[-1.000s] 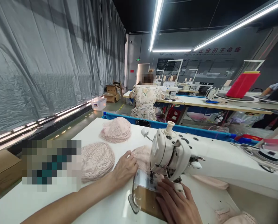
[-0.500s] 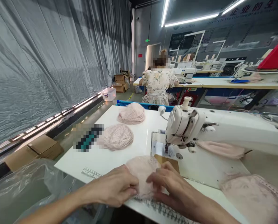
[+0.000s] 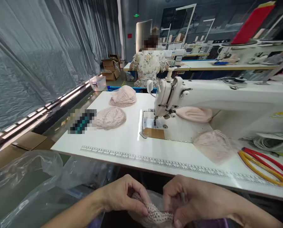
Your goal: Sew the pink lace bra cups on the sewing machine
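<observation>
Below the table's front edge, my left hand (image 3: pixel 129 199) and my right hand (image 3: pixel 179 202) both grip a pale pink lace piece (image 3: pixel 157 213), thumbs on top. Its openwork edge runs between the two hands, and sheer fabric shows behind it. A white sewing machine (image 3: pixel 165 98) stands on the table beyond. Under its arm lies a folded pink piece (image 3: pixel 195 114), and a thin lace piece (image 3: pixel 215 144) rests in front of it. Two stacks of pink pieces sit to the left, a near stack (image 3: pixel 111 117) and a far stack (image 3: pixel 123 96).
A printed ruler (image 3: pixel 141 156) runs along the front of the white table (image 3: pixel 129 142). Red and yellow handled scissors (image 3: pixel 262 166) lie at the right. Clear plastic bags (image 3: pixel 37 183) hang lower left. Ahead, a person (image 3: pixel 149 65) sits at another table.
Both hands have moved from the tabletop down below its front edge, carrying the lace piece along. The view has tilted down and turned right, bringing the scissors into sight.
</observation>
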{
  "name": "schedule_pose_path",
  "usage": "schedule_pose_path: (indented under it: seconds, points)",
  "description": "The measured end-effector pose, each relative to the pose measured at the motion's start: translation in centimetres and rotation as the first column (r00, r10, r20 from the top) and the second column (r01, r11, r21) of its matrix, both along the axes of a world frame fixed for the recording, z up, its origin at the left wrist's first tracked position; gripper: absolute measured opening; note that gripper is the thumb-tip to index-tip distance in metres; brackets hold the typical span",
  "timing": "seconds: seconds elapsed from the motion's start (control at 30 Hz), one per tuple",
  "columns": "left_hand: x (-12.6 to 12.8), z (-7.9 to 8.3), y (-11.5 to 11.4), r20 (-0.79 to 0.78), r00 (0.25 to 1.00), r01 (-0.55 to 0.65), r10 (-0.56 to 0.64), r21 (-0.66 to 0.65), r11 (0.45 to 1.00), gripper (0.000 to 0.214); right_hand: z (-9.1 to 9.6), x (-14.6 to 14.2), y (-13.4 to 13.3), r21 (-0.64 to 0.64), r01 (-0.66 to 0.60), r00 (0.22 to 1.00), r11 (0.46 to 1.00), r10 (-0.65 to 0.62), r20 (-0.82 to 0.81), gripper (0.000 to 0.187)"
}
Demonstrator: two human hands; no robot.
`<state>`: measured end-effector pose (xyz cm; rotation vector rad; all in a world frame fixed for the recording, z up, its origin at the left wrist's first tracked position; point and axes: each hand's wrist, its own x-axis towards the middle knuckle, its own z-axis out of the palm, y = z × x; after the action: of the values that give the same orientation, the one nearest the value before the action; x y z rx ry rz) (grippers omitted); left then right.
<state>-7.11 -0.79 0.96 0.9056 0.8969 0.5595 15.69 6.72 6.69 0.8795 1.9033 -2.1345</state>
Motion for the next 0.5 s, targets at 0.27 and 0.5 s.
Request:
schedule_pose_path:
  seconds: [0.27,0.5]
  points:
    - [1.3,-0.7,-0.8,-0.011,0.997,0.08,-0.082,-0.116,0.99,0.037,-4.5,1.7,-3.0,-0.116,-0.006,0.994,0.993,-0.007,-0.11,0.046]
    - [0.9,-1.9,-2.1,-0.139,0.986,0.073,-0.091,-0.13,0.989,0.042,-7.5,1.8,-4.3,-0.001,0.021,0.995,1.0,-0.021,-0.101,0.044]
